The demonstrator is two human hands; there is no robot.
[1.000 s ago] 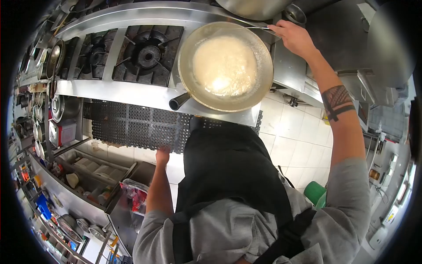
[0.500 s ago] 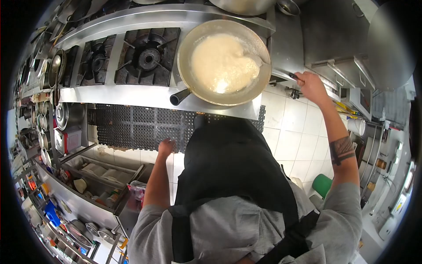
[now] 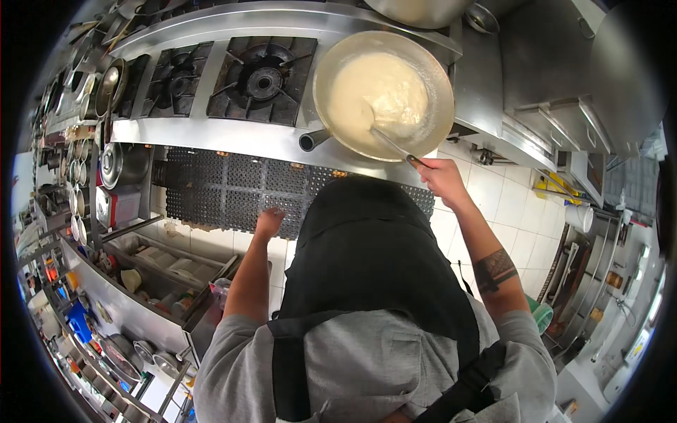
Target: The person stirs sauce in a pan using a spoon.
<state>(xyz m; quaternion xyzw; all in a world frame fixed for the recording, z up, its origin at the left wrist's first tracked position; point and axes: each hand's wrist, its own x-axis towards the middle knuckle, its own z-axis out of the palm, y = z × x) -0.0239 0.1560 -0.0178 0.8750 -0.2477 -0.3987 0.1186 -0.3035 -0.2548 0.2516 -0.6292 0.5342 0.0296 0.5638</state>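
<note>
My right hand (image 3: pixel 441 178) is closed around the dark end of a long-handled metal spoon (image 3: pixel 392 144). The spoon's head is sunk in a thick, pale cream-coloured mixture (image 3: pixel 402 92), so its exact shape is partly hidden. This mixture lies in a large, wide frying pan (image 3: pixel 443 106) on the stove's front right. The pan's black handle (image 3: pixel 314 140) points toward the front left, with no hand on it. Low to the left of my apron, my left hand (image 3: pixel 270 222) hangs over the floor mat, fingers loosely bent and apart, holding nothing.
Two burners (image 3: pixel 264 82) with iron grates sit left of the pan. A large metal pot (image 3: pixel 419 10) stands behind it. A perforated black mat (image 3: pixel 233 187) covers the floor before the stove. To the left is a metal counter with sunken bins (image 3: pixel 169 264); steel drawers (image 3: pixel 553 127) are at right.
My right hand has swung left toward the pan's near edge, and the spoon has moved from the pan's right side toward its middle. The view has shifted slightly; my left hand still hangs low.
</note>
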